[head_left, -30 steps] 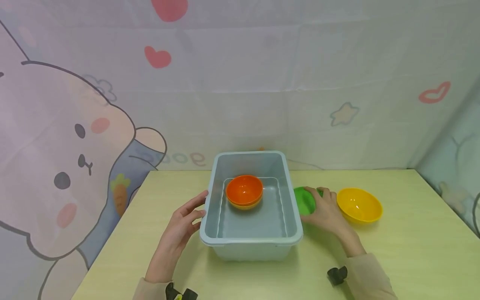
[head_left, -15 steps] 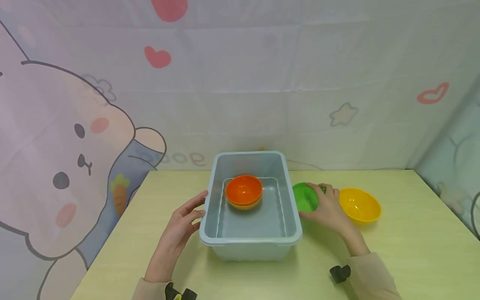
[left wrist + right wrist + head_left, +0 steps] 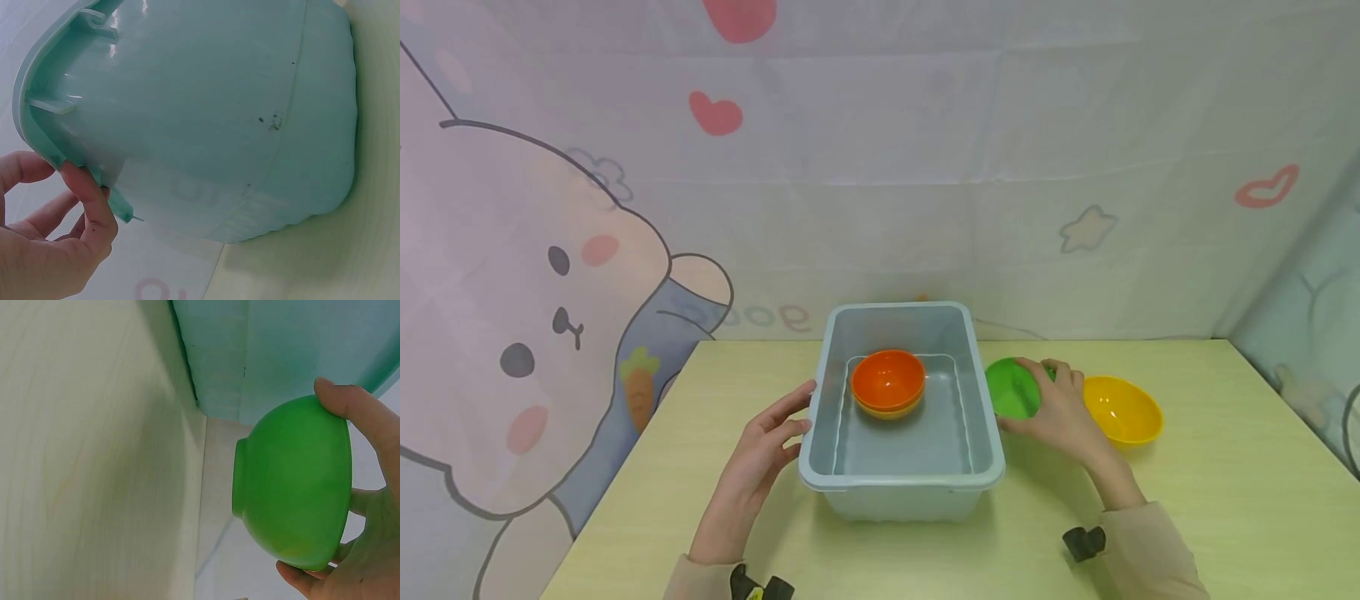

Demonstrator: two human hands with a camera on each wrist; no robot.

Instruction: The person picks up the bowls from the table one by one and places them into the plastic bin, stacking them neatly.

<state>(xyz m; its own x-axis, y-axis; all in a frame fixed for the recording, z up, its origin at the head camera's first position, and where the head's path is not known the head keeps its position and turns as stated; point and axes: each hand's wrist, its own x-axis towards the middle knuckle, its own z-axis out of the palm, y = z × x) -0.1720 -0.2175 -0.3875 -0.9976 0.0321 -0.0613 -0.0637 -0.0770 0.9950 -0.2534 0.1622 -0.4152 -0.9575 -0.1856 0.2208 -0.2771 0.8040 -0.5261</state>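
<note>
A grey-blue plastic bin (image 3: 891,504) stands on the table, with an orange bowl (image 3: 889,379) nested in a yellow-orange bowl (image 3: 887,414) inside it. My left hand (image 3: 760,454) is at the bin's left side. In the left wrist view, bent fingers (image 3: 94,209) hold the rim's edge. Right of the bin, my right hand (image 3: 1060,417) grips a green bowl (image 3: 1011,390) by its rim, thumb on the near side and fingers on the far side. The right wrist view shows the green bowl (image 3: 294,481) upright, its base raised off the table, close to the bin wall.
A yellow bowl (image 3: 1123,410) sits on the table just right of my right hand. The pale wooden table (image 3: 1240,500) ends against a printed cloth backdrop (image 3: 887,167) behind the bin. The bin's right wall stands between the green bowl and the nested bowls.
My right hand has raised the green bowl slightly, moving up and away from me in the head view. My left hand, the bin and the nested bowls stay in place.
</note>
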